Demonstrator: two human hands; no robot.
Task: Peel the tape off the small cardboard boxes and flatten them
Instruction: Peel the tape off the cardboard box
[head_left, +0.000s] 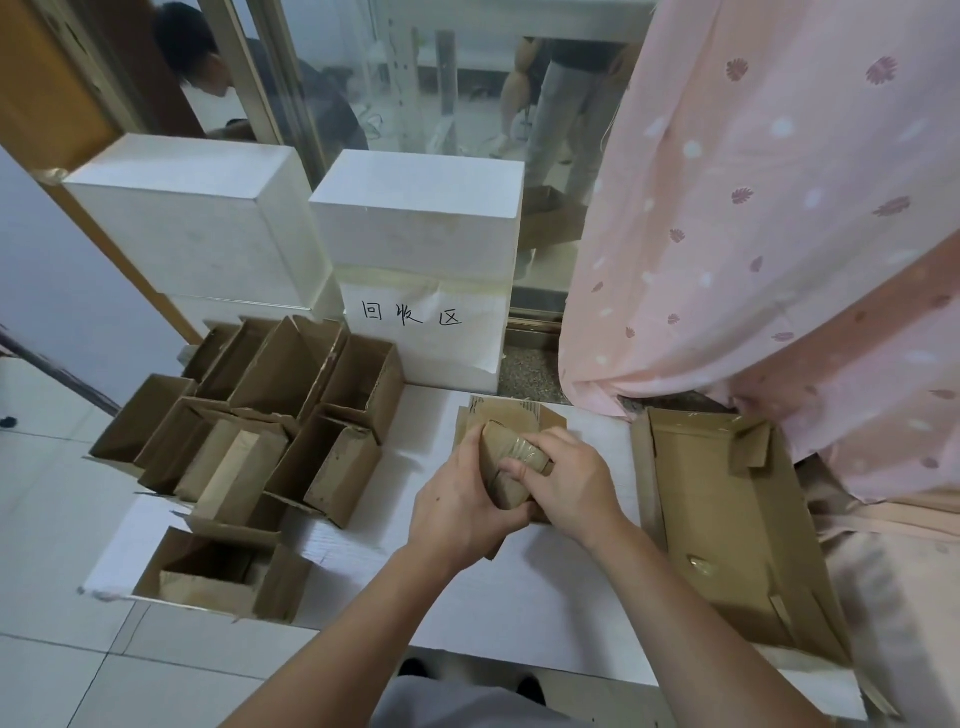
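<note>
A small brown cardboard box (501, 467) wrapped in clear tape (527, 448) is held over the white table (519, 597). My left hand (457, 499) grips its left side, fingers curled over the top. My right hand (569, 480) holds the taped right end with the thumb across the box. Under the box lies a stack of flattened cardboard (511, 413). Several small open boxes (291, 415) stand clustered on the left of the table.
A large open cardboard tray (727, 519) lies at the right with a tape ball (701, 565) in it. White foam boxes (415, 218) stand behind, one carrying a handwritten label. A pink curtain (753, 208) hangs at right. People stand behind the glass.
</note>
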